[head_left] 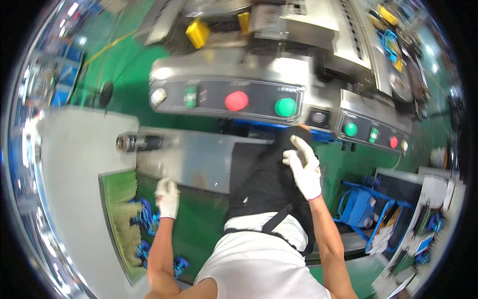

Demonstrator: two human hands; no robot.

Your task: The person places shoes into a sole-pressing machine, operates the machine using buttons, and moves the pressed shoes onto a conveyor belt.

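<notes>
Both my hands wear white gloves. My right hand (pixel 304 172) lies on a black cloth (pixel 266 182) that hangs in front of my body, its fingers stretched up toward the cloth's rounded top just under the machine's control panel (pixel 226 98). My left hand (pixel 168 197) is curled into a fist at the front edge of a grey metal plate (pixel 199 158), with nothing visible in it. Black straps run from the cloth over my white shirt (pixel 259 264).
The control panel carries a red and a green round button; a second, smaller panel (pixel 373 132) sits to the right. A grey table (pixel 74 164) with a black cylinder (pixel 137 143) is at left. Blue carts (pixel 361 207) stand on the green floor at right.
</notes>
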